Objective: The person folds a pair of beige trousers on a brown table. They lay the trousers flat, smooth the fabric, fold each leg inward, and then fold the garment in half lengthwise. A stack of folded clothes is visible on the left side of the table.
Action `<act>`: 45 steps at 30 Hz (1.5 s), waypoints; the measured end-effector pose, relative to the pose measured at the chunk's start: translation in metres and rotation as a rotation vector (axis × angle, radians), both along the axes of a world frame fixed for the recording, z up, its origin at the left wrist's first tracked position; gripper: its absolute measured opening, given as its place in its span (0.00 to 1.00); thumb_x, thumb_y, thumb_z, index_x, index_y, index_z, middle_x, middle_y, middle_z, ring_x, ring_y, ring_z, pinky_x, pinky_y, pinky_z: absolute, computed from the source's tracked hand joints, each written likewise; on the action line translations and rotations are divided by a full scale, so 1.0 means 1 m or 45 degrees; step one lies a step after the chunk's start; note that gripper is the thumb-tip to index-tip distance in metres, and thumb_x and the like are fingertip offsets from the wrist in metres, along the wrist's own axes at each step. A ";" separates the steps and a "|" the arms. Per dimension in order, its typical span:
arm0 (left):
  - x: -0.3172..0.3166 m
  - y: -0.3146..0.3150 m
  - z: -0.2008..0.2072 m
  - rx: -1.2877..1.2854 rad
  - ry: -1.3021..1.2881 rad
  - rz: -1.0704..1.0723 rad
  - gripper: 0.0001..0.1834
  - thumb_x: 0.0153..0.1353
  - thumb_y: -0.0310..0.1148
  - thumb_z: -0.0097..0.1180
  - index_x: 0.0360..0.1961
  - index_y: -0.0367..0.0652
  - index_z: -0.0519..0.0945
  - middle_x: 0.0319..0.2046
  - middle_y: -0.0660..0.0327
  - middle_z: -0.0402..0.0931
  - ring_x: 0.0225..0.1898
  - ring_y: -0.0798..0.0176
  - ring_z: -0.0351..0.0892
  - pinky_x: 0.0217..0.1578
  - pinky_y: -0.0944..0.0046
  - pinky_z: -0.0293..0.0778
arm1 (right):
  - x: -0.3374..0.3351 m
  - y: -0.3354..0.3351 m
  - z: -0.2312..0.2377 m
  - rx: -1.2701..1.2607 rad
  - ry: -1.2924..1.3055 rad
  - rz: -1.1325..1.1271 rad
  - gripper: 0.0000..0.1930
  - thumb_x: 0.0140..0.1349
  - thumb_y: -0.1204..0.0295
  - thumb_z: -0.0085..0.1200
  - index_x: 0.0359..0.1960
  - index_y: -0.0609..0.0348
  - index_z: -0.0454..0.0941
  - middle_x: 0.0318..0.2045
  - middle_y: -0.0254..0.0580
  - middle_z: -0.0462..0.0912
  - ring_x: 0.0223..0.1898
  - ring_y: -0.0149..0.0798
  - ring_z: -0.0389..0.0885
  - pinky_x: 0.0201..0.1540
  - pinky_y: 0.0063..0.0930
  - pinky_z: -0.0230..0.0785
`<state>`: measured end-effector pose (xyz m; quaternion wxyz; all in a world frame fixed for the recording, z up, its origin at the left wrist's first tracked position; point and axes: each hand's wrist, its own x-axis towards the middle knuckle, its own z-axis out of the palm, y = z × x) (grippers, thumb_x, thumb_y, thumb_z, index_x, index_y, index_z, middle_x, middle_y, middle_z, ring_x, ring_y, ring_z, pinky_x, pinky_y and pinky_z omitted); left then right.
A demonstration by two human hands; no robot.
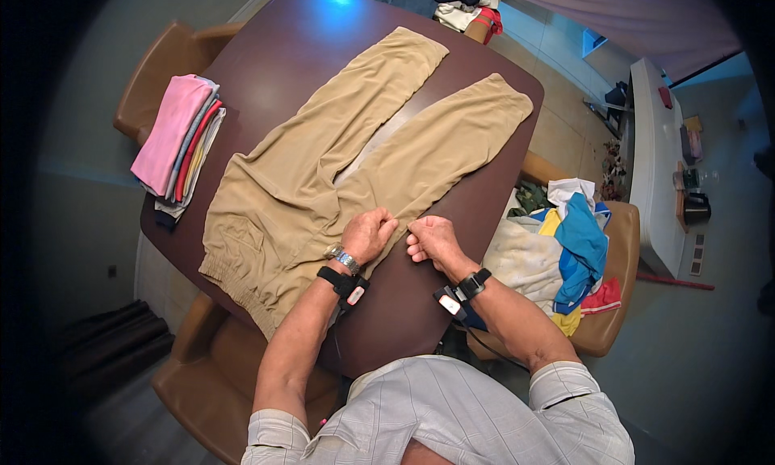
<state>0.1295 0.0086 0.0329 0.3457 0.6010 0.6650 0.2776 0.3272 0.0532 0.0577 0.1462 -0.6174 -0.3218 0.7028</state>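
Observation:
Tan trousers [299, 166] lie spread on a dark brown table [282, 49], the elastic waistband at the near left and both legs stretching toward the far right. My left hand [370, 235] has its fingers curled on the near edge of the closer leg, pinching the cloth. Just beside it, my right hand [432, 240] is closed with its fingertips at the same edge, gripping the fabric there. The two hands almost touch. Wrinkles run across the seat and the legs.
Folded clothes [182, 138] form a stack at the table's left edge, pink on top. Loose clothes [557, 247] are heaped on a tan chair [617, 303] to the right. More garments [452, 1] lie beyond the far edge. Another chair [202, 376] stands at the near left.

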 end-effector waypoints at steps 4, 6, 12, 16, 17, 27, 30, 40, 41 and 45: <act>0.001 -0.001 0.000 0.006 0.000 -0.013 0.13 0.72 0.41 0.68 0.41 0.41 0.88 0.31 0.47 0.88 0.34 0.43 0.89 0.38 0.48 0.82 | -0.002 0.001 0.001 0.014 -0.005 -0.008 0.06 0.76 0.70 0.60 0.40 0.58 0.78 0.27 0.34 0.84 0.21 0.29 0.84 0.21 0.24 0.81; 0.001 -0.001 0.002 -0.008 -0.016 0.003 0.13 0.73 0.41 0.68 0.42 0.41 0.89 0.31 0.47 0.88 0.34 0.43 0.89 0.38 0.48 0.82 | -0.002 0.002 0.002 0.002 0.000 -0.009 0.06 0.76 0.71 0.59 0.40 0.57 0.77 0.27 0.34 0.84 0.20 0.29 0.83 0.21 0.25 0.81; -0.005 0.005 0.000 0.104 -0.091 0.156 0.13 0.74 0.39 0.66 0.49 0.41 0.89 0.38 0.45 0.90 0.41 0.41 0.90 0.43 0.48 0.83 | 0.000 0.002 0.006 -0.019 -0.029 -0.001 0.04 0.74 0.73 0.58 0.41 0.59 0.79 0.28 0.36 0.85 0.22 0.31 0.84 0.22 0.28 0.81; -0.011 0.015 0.002 0.192 0.153 0.109 0.14 0.72 0.35 0.66 0.54 0.41 0.88 0.47 0.45 0.89 0.49 0.39 0.89 0.51 0.46 0.83 | 0.005 0.000 0.006 -0.028 -0.024 0.011 0.04 0.74 0.73 0.58 0.41 0.59 0.79 0.27 0.36 0.84 0.22 0.31 0.84 0.23 0.28 0.81; -0.012 0.017 -0.002 0.222 0.156 0.119 0.15 0.70 0.33 0.67 0.56 0.43 0.89 0.49 0.45 0.89 0.51 0.38 0.88 0.53 0.44 0.83 | 0.007 -0.002 0.005 -0.032 -0.013 0.009 0.04 0.74 0.73 0.58 0.41 0.59 0.79 0.27 0.36 0.84 0.22 0.31 0.84 0.23 0.28 0.81; -0.015 0.020 -0.005 0.229 0.263 0.113 0.19 0.68 0.30 0.67 0.59 0.44 0.86 0.47 0.46 0.87 0.49 0.38 0.86 0.50 0.43 0.83 | 0.013 -0.007 0.005 -0.054 0.022 0.019 0.04 0.74 0.72 0.57 0.41 0.58 0.78 0.27 0.35 0.84 0.22 0.30 0.84 0.23 0.27 0.81; -0.016 0.023 -0.005 0.251 0.298 0.091 0.17 0.69 0.30 0.66 0.58 0.44 0.86 0.46 0.47 0.87 0.48 0.38 0.86 0.49 0.42 0.83 | 0.014 -0.007 0.006 -0.048 0.025 0.028 0.04 0.74 0.72 0.57 0.41 0.58 0.78 0.27 0.34 0.83 0.22 0.30 0.84 0.23 0.27 0.81; -0.024 0.027 0.002 0.299 0.552 0.019 0.06 0.71 0.28 0.57 0.46 0.44 0.82 0.43 0.49 0.82 0.44 0.39 0.87 0.44 0.41 0.84 | 0.015 -0.006 0.004 -0.042 0.021 0.061 0.04 0.74 0.72 0.57 0.40 0.58 0.77 0.26 0.34 0.83 0.22 0.30 0.85 0.22 0.27 0.82; -0.026 0.027 0.002 0.253 0.602 -0.020 0.06 0.70 0.28 0.57 0.45 0.44 0.82 0.42 0.49 0.81 0.44 0.40 0.87 0.44 0.41 0.84 | 0.015 -0.006 0.005 -0.042 0.019 0.056 0.04 0.74 0.72 0.57 0.40 0.58 0.77 0.26 0.34 0.83 0.22 0.30 0.85 0.22 0.27 0.82; -0.030 0.029 -0.001 0.289 0.669 -0.067 0.06 0.67 0.26 0.57 0.43 0.45 0.81 0.41 0.50 0.81 0.43 0.41 0.87 0.42 0.42 0.85 | 0.015 -0.006 0.006 -0.045 0.015 0.062 0.04 0.74 0.73 0.57 0.39 0.58 0.77 0.26 0.35 0.83 0.22 0.30 0.85 0.22 0.27 0.82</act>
